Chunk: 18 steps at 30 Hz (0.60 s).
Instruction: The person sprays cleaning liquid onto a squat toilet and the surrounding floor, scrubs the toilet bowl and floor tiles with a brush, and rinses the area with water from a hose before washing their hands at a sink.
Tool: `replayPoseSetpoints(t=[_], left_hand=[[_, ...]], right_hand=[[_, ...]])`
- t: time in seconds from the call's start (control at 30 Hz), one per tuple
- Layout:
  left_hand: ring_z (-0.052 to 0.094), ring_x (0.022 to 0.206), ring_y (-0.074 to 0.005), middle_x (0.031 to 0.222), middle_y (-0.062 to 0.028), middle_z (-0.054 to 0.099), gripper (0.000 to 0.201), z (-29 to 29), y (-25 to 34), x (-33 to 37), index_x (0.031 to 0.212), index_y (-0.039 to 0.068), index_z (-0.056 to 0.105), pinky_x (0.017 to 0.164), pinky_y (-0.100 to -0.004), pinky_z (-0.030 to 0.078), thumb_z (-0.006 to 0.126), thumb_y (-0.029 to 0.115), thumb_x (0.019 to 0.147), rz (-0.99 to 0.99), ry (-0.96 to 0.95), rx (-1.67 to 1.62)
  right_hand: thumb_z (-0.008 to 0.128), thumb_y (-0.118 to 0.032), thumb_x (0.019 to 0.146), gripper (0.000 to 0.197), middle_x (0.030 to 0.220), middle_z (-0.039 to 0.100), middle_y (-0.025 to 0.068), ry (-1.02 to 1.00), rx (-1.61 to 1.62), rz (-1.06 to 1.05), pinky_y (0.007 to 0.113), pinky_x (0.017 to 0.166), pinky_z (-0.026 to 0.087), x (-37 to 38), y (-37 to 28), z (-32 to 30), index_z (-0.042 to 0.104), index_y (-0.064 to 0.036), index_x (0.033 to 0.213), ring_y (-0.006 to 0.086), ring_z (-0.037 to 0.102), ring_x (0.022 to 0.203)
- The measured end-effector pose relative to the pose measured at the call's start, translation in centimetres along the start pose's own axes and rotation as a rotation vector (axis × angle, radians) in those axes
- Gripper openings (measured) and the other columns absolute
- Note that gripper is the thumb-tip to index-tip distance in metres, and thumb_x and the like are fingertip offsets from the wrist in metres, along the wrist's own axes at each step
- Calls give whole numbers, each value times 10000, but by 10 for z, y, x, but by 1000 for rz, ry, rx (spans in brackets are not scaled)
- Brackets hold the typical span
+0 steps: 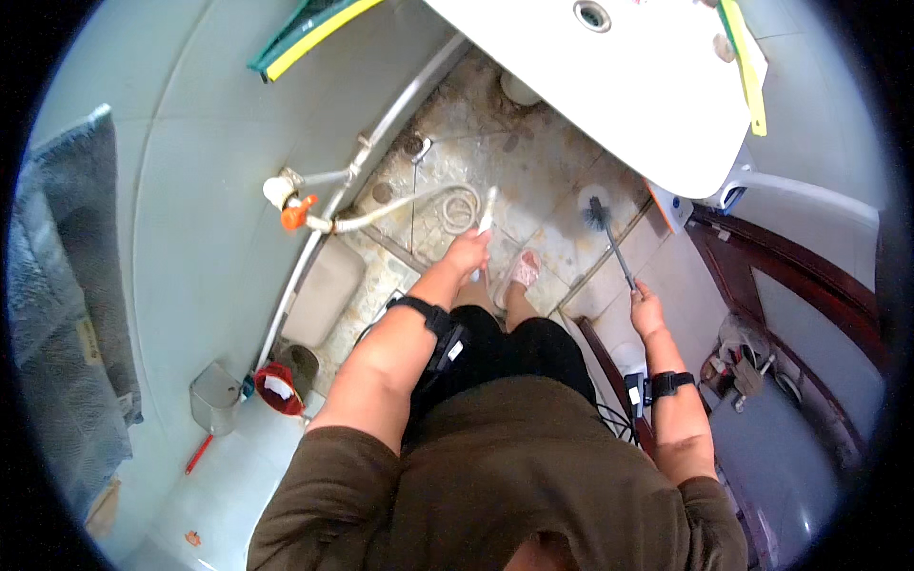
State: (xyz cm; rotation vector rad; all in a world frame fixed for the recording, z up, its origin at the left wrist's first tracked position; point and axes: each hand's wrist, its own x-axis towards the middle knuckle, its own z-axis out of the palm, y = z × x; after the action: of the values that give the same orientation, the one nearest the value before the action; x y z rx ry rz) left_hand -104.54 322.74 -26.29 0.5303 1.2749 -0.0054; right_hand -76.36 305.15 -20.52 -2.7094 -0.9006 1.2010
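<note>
My left hand is closed around the handle of a white hand sprayer, which points away from me over the wet floor. A pale hose lies coiled beside it and leads left to a wall valve with an orange handle. My right hand grips the end of a toilet brush by its long grey handle. The brush's dark bristles are down by a round white patch on the floor near the doorway; whether they touch it I cannot tell.
A white washbasin juts out overhead at the far side. Along the left wall run a pipe, a beige bin, a red container and a hanging grey towel. A dark door frame stands right.
</note>
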Motion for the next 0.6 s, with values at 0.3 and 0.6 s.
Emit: replayPoseSetpoints(t=[0.3,0.6], left_hand=[[477,840,-290,875,-157,521,294,64,31,19,938,62,498,723,-321,372,449,281,747,257,-32,857],[488,815,-275,872,-133,522,291,97,26,39,957,49,483,691,-340,391,466,240,738,213,-48,862]], right_hand=[[414,-136,763,286,900,511,211,3,29,119,286,733,376,-6,32,-9,455,-28,1024,261,502,856],[419,-125,765,266,851,540,167,-5,113,180,276,703,380,-2,74,3,471,-23,1004,214,512,795]])
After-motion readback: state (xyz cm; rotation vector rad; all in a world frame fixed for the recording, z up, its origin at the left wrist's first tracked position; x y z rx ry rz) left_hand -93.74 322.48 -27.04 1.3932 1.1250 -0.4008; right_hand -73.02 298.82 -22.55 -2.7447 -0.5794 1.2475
